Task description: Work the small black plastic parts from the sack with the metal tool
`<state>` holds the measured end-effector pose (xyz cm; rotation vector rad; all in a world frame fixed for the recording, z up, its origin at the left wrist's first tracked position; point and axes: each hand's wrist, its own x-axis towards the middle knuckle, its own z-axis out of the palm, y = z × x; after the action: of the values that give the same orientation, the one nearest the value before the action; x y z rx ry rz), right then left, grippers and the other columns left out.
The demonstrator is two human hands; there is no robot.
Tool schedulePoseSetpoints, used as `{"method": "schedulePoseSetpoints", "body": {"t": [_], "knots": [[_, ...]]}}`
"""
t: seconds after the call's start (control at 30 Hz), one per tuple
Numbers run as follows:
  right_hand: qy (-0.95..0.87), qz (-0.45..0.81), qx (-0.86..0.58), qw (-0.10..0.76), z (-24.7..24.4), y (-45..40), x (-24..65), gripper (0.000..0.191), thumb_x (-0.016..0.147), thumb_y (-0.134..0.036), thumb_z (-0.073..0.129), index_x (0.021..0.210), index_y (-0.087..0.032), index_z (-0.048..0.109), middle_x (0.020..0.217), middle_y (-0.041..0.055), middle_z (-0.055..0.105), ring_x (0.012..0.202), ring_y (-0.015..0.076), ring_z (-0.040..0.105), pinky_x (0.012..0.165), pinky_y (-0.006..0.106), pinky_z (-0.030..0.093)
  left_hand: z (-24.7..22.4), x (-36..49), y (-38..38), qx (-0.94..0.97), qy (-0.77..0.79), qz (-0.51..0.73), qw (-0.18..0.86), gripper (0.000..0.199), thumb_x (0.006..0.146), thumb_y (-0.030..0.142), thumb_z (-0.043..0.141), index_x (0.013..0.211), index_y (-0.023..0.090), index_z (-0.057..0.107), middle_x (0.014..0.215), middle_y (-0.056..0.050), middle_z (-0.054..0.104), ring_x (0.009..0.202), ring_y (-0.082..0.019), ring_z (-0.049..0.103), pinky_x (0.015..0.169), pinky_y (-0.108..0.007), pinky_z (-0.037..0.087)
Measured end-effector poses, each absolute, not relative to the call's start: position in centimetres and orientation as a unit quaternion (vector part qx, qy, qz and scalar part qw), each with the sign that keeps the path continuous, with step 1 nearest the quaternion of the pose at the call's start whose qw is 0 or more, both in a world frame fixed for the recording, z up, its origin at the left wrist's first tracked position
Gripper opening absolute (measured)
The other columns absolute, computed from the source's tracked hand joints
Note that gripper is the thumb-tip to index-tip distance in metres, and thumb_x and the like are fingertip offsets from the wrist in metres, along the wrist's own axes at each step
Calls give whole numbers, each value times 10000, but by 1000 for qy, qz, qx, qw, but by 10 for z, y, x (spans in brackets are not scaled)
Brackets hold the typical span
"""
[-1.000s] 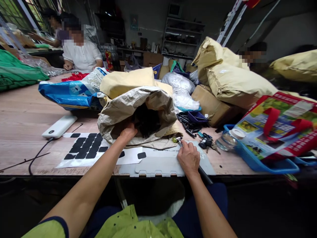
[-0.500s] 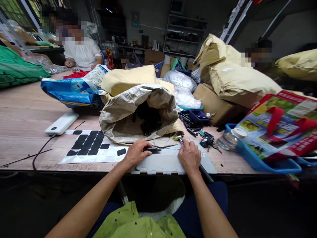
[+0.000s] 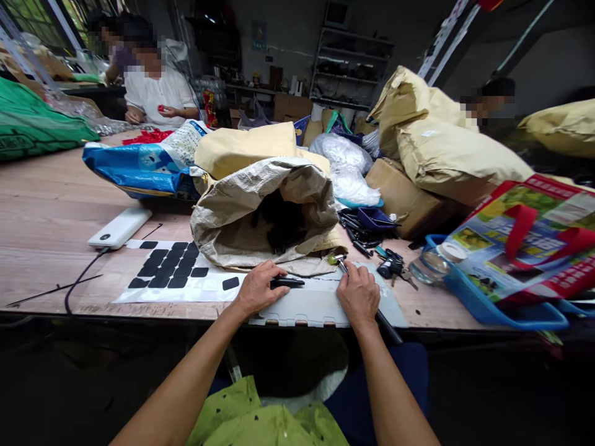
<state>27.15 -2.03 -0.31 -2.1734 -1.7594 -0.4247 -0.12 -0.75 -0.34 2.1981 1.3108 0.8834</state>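
Rod (image 3: 289,282), black and slim, at the centre of the frame, over the grey board (image 3: 311,303) and just in front of the sack (image 3: 232,210). By appearance, light, stiff and smooth, with little risk of breakage. Take hold at the left end, between thumb and fingertips, with the right end free. Left hand (image 3: 261,286): fingers pinched on the rod. Contact between rod and board not discernible. Right hand (image 3: 360,294), right of centre: fingers wrapped around a tool (image 3: 389,326), probably heavier at the metal end; best gripped along the shaft or black handle. Surface: wood-look table (image 3: 46,204), with a white sheet (image 3: 125,294) of black patches (image 3: 158,282) left of centre, and keys (image 3: 393,265) and a bottle (image 3: 427,266) toward the right. Room: dim, with a shelf (image 3: 352,79) at upper centre, a person in white (image 3: 158,93) at upper left and yellow bags (image 3: 460,158) at upper right.
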Motion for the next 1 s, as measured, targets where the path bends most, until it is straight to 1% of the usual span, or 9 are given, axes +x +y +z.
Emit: {"method": "schedulePoseSetpoints", "body": {"t": [0.1,0.17,0.37,0.5,0.63,0.77,0.87,0.93,1.0], "knots": [[-612,-147,-761,156,-3,-21,271,358,948,-223,537,1289,-233,645,1024,88,603,941,225,516,736,322,304,-3,-2,-8,792,473,314,223,336,777,274,787,1104,240,717,922,-24,639,906,-214,585,822,-324,455],[-611,-149,-761,158,-4,-20,271,358,947,-222,539,1289,-241,644,1020,83,603,937,224,516,732,323,302,-4,-2,-8,790,475,315,226,343,781,263,779,1117,242,715,925,-23,637,917,-215,588,830,-325,455],[-611,-152,-761,158,-5,-20,272,358,953,-228,536,1295,-247,638,1020,81,604,943,225,518,734,322,302,-6,-2,-7,789,474,318,227,202,828,280,752,1024,233,736,922,-25,635,916,-209,590,829,-325,444],[-610,-143,-764,154,-4,-22,271,362,959,-234,542,1308,-238,636,1038,88,606,945,220,524,742,313,310,-5,-2,-7,787,475,315,238,182,852,278,734,1029,239,738,924,-22,632,920,-207,589,809,-316,433],[-606,-124,-772,145,-3,-18,274,355,967,-242,551,1311,-255,639,1056,80,615,950,215,538,746,308,321,-4,-3,-5,789,474,307,243,191,837,296,759,1019,242,745,909,-19,640,919,-209,591,807,-314,428],[-610,-66,-777,138,8,-15,278,362,975,-229,534,1320,-252,642,1069,81,627,961,210,557,763,304,355,-5,-4,-3,790,474,305,242,187,822,321,779,988,237,757,901,-23,656,928,-214,593,811,-314,432],[-586,-47,-785,195,19,-24,271,382,983,-222,503,1340,-243,635,1083,86,630,990,213,574,798,302,398,-5,-3,-3,788,477,304,242,171,817,297,780,975,238,762,902,-23,661,929,-212,594,814,-312,433],[-577,-43,-772,262,25,-36,259,405,994,-242,468,1373,-235,611,1107,89,635,1009,218,591,826,308,433,-5,-3,-3,789,476,304,242,172,812,288,784,974,234,765,903,-23,663,935,-213,596,816,-311,435],[-602,-1,-726,332,29,-50,242,408,1007,-275,431,1375,-228,601,1136,92,650,1014,214,615,861,316,471,-5,-4,-3,790,473,305,243,168,814,288,782,971,232,768,899,-24,663,925,-212,597,809,-310,439]]}}
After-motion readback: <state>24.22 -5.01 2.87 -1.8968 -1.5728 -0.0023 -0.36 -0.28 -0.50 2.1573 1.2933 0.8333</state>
